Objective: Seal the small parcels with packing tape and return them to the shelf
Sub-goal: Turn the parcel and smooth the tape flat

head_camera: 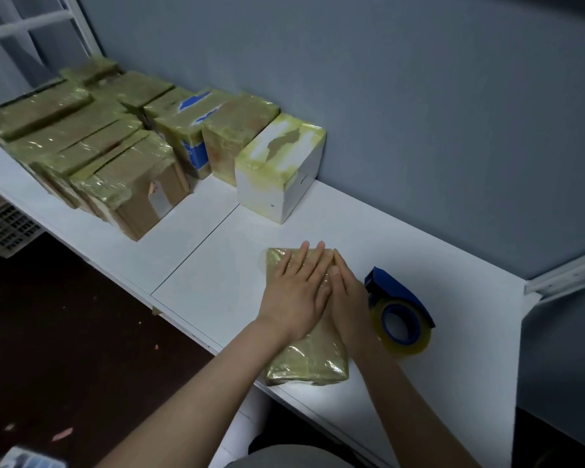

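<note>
A flat small parcel (304,364) wrapped in yellowish tape lies on the white shelf (217,265) near its front edge. My left hand (298,292) presses flat on the parcel's top with straight fingers. My right hand (350,305) lies beside it, fingers straight, pressing along the parcel's right side. A blue tape dispenser (399,315) with a roll of clear tape stands on the shelf just right of my right hand, held by nobody.
Several taped parcels (92,153) are stacked at the shelf's back left. A white taped box (281,167) stands against the grey wall (419,113). A grey plastic crate (4,228) sits below on the left. The floor (65,349) is dark.
</note>
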